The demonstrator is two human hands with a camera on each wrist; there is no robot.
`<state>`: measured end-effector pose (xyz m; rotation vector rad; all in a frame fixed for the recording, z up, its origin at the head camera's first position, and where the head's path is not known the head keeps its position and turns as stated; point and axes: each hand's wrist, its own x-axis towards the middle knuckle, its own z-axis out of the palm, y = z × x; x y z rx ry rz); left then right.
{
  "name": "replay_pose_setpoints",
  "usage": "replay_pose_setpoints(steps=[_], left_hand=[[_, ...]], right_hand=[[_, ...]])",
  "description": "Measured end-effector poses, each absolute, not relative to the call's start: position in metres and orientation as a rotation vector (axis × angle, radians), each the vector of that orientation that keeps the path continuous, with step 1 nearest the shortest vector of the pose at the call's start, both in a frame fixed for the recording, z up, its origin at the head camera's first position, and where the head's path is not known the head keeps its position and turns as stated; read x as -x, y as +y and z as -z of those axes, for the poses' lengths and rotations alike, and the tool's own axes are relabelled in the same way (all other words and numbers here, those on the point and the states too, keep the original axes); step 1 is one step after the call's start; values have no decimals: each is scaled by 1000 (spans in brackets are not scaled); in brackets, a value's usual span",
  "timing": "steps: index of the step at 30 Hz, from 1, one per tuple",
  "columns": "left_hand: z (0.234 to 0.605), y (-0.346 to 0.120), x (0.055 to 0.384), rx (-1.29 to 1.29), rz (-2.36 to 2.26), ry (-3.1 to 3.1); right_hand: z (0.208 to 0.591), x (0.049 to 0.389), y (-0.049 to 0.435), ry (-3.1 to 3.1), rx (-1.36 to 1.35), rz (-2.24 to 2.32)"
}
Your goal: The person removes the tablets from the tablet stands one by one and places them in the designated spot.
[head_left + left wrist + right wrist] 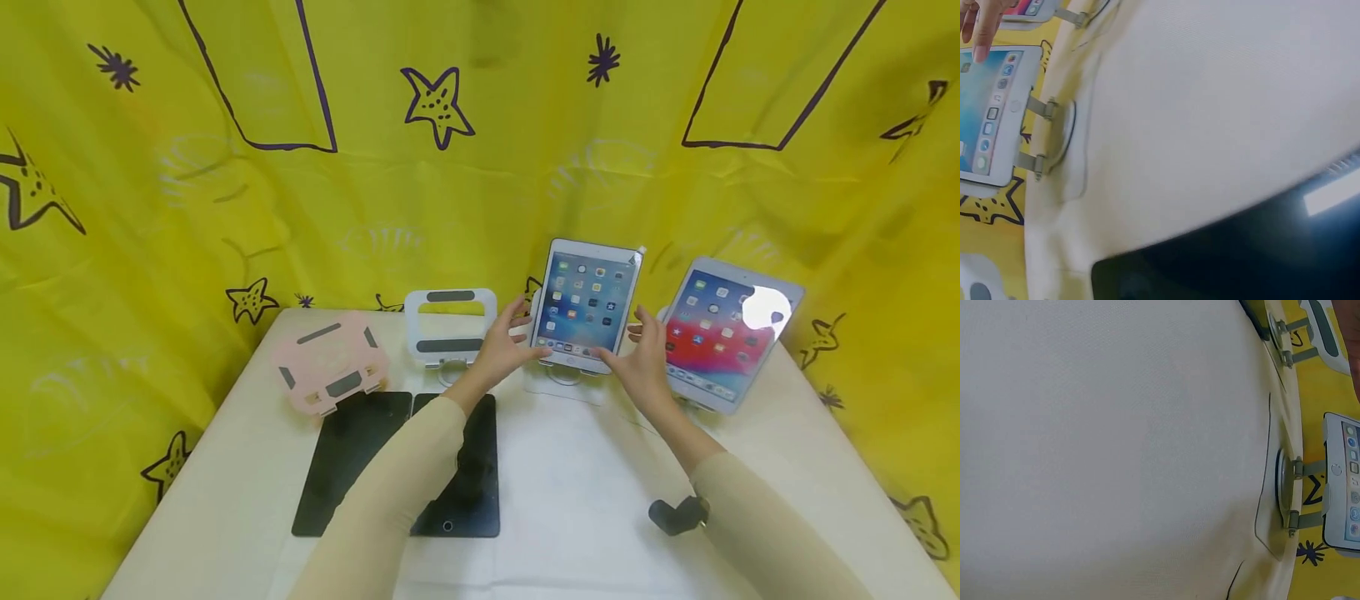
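Note:
In the head view, a white-framed tablet (pixel 585 304) with a lit blue home screen leans upright on a folding stand (pixel 564 373). My left hand (pixel 501 346) is at its left edge, fingers spread and thumb reaching toward the lower left corner. On the other side my right hand (pixel 643 360) is spread, its thumb in front of the lower right corner. The left wrist view shows a right-hand finger (pixel 984 37) over the edge of the screen; contact is unclear. Part of the left hand (pixel 1349 344) shows in the right wrist view, apart from the tablet (pixel 1338 481).
A second lit tablet (pixel 727 333) with a red-blue screen stands at the right. To the left are a white stand (pixel 414 321) and a pink stand (pixel 330 354). Two dark tablets (pixel 367 433) lie flat on the white table (pixel 570 500). A yellow patterned curtain (pixel 510 192) hangs behind.

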<state>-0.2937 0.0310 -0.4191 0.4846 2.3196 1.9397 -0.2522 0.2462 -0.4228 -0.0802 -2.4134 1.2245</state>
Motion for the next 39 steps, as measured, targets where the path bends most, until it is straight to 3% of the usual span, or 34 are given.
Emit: replay_pose_setpoints(steps=[13, 30, 39], left_hand=[[400, 46, 309, -308, -2024, 2264], [398, 63, 304, -329, -1894, 2379], [407, 58, 305, -447, -1707, 2512]], right_hand=[[412, 265, 240, -2455, 106, -1228], [408, 271, 239, -2363, 254, -1443], [412, 270, 245, -2414, 142, -1446]])
